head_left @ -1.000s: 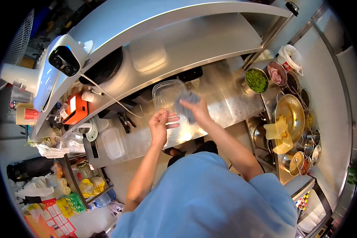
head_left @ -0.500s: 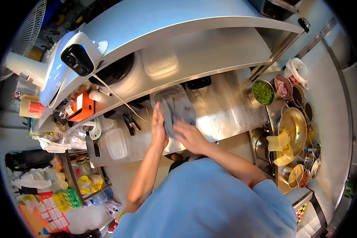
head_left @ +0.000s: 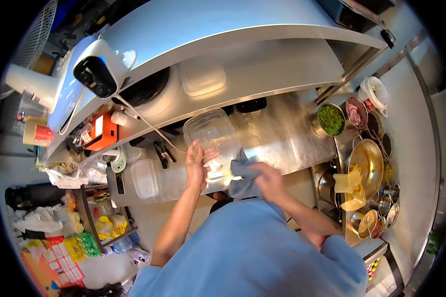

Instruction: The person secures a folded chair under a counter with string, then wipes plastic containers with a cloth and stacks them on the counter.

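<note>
A clear plastic container is in my left hand, which grips its near edge; some fingers show spread against the see-through plastic. My right hand is closed on a bunched grey cloth, slightly blurred, just right of the container's near corner. Both hands are over the front part of the steel counter.
To the left on the counter lie another clear container, black-handled tools and a phone. A steel shelf spans above. At right stand a bowl of chopped greens, a meat bowl and a large pan.
The grey cloth has moved from over the container toward my body and right, with my right hand. The container shows uncovered, and my hands are farther apart.
</note>
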The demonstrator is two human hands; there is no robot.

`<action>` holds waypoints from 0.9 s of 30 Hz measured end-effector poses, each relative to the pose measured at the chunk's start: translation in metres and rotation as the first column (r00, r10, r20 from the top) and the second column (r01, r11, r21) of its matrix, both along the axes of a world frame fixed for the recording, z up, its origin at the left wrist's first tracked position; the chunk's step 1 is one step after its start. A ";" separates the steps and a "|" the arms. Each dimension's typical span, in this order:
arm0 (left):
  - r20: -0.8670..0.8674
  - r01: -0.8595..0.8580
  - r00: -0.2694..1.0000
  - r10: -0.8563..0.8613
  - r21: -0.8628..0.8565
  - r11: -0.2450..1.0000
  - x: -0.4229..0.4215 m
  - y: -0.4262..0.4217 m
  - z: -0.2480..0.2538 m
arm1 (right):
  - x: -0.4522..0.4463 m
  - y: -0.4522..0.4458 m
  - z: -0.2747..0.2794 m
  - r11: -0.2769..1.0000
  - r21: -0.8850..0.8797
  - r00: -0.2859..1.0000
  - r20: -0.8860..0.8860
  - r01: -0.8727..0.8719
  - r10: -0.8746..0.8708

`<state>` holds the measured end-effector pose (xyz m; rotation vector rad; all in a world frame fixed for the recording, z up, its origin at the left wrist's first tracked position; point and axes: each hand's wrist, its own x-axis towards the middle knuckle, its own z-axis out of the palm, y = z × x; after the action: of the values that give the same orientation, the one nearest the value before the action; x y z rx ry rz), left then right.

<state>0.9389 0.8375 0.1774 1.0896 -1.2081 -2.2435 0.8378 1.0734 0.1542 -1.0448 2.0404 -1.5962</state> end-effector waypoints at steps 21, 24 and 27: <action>0.160 0.457 0.876 -0.455 0.021 0.889 -0.010 0.035 -0.043 | -0.042 -0.113 0.022 0.995 -0.072 0.977 -0.208 -0.066 0.049; 0.455 0.530 0.848 -0.273 -0.711 0.462 -0.016 0.020 0.002 | -0.113 -0.112 -0.029 0.897 -0.339 0.694 0.718 0.284 0.052; 0.627 0.630 0.775 -0.077 -0.755 0.181 -0.010 -0.012 0.033 | -0.145 -0.077 0.007 0.898 -0.434 0.742 0.579 -0.070 0.337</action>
<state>0.9285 0.8251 0.2105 0.7697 -2.7690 -0.8510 0.6925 0.9960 0.1607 -0.6550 1.1311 -1.9300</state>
